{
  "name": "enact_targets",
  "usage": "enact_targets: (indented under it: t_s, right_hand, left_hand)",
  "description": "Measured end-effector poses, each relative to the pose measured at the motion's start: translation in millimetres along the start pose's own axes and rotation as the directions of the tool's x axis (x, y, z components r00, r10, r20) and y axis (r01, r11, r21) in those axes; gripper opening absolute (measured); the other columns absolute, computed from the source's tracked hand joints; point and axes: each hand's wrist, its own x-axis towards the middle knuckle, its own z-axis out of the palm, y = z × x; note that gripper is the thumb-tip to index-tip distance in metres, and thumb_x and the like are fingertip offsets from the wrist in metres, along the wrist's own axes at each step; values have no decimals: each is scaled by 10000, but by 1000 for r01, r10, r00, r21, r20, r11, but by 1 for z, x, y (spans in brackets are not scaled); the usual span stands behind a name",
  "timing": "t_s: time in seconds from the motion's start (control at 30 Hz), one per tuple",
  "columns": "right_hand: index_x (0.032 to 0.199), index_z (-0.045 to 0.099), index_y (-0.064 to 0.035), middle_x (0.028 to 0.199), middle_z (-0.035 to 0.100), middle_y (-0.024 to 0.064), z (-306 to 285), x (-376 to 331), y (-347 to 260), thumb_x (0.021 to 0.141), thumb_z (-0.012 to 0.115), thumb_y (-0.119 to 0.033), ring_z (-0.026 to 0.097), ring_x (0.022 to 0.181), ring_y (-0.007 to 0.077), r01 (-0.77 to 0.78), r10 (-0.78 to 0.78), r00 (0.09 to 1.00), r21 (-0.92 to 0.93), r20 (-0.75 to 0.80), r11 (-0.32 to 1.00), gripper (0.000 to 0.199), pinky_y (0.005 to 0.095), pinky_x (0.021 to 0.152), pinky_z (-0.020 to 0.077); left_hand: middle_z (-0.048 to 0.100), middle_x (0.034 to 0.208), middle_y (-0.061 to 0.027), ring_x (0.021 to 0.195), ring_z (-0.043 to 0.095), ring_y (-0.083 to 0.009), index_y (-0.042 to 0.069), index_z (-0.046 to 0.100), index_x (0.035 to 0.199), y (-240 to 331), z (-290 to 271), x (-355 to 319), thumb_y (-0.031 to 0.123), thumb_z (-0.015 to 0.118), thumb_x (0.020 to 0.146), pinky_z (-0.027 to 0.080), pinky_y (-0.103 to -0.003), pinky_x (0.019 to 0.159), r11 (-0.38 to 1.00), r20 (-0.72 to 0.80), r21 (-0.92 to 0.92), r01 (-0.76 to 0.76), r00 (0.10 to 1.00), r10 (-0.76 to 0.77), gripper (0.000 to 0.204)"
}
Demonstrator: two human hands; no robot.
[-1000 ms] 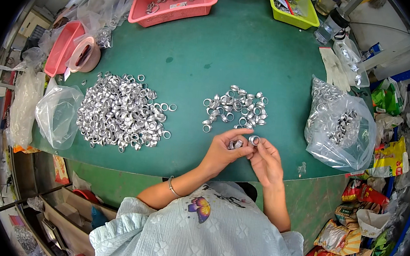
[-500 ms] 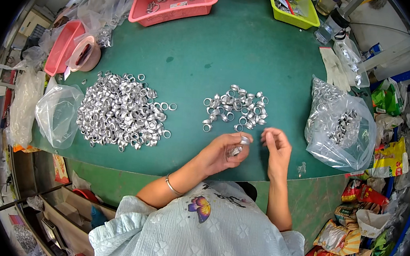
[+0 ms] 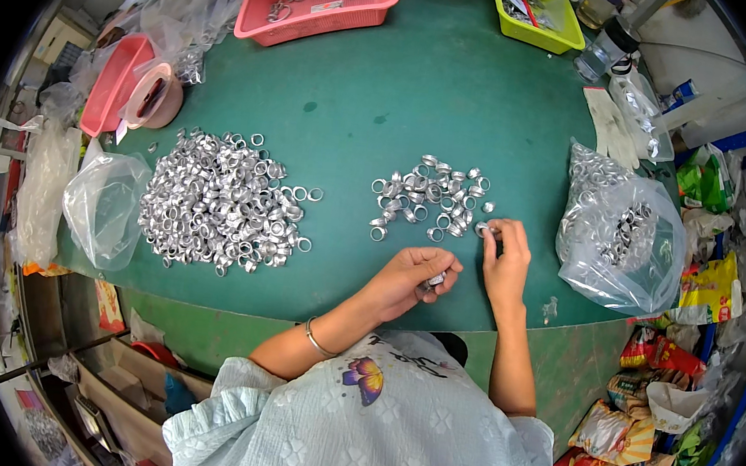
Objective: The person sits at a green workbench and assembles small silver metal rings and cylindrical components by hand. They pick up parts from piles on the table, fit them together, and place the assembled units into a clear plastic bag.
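Note:
My left hand [image 3: 413, 281] is closed around some silver metal rings [image 3: 434, 280]; the fingers hide how many. My right hand [image 3: 506, 255] pinches one metal ring [image 3: 481, 229] between thumb and fingertips, low over the table beside the smaller group. That smaller group of loose rings [image 3: 419, 212] lies spread out just beyond my hands, with a single ring [image 3: 488, 208] at its right side. To the left a large heap of the same silver rings [image 3: 216, 201] is piled on the green table [image 3: 339, 115].
An open clear bag of rings [image 3: 621, 237] stands at the right, near white gloves [image 3: 611, 125]. A pink basket [image 3: 320, 29] and a lime-green basket [image 3: 541, 30] sit at the far side. Left are another pink tray [image 3: 100, 103], a pink tub [image 3: 167, 104] and a clear plastic bag [image 3: 109, 210].
My right hand has moved up slightly and now pinches a ring near the smaller group. The ring that showed at my left fingertips is no longer there; that hand's fingers have closed in.

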Motion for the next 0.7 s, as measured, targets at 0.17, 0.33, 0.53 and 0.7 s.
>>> enact_targets:
  t_s: [0.17, 0.33, 0.53, 0.7]
  right_hand:
    - [873, 583, 15, 782, 591, 7, -7, -14, -3, 845, 583, -31, 518, 689, 36, -460, 447, 874, 621, 190, 635, 54, 183, 630, 422]
    - [903, 580, 24, 798, 589, 19, -11, -21, -34, 833, 577, 7, 526, 712, 58, -449, 445, 870, 712, 211, 539, 72, 183, 668, 421]
    - [934, 562, 33, 926, 565, 69, -15, -26, -49, 810, 576, 59, 550, 837, 108, -268, 275, 955, 725, 113, 634, 128, 225, 722, 437]
    - [996, 531, 10, 927, 563, 67, -20, -26, -44, 817, 579, 37, 555, 840, 130, -391, 353, 887, 890, 296, 234, 187, 249, 753, 437]
  left_hand:
    - [559, 795, -3, 715, 553, -88, 37, 602, 1007, -1, 11, 1, 227, 573, 877, 401, -197, 554, 982, -162, 156, -103, 978, 129, 232]
    - [588, 846, -14, 757, 585, -103, 19, 590, 1066, -5, 18, 4, 144, 603, 849, 440, -208, 564, 953, -215, 248, -173, 949, 229, 250]
    - [613, 874, -53, 747, 576, -102, 10, 580, 1112, -1, 26, 2, 91, 579, 850, 450, -203, 553, 929, -156, 301, -217, 949, 272, 274]
    - [612, 885, -60, 729, 559, -99, 7, 577, 1127, 5, 30, -2, 58, 545, 857, 444, -200, 548, 913, -98, 332, -239, 953, 286, 277]
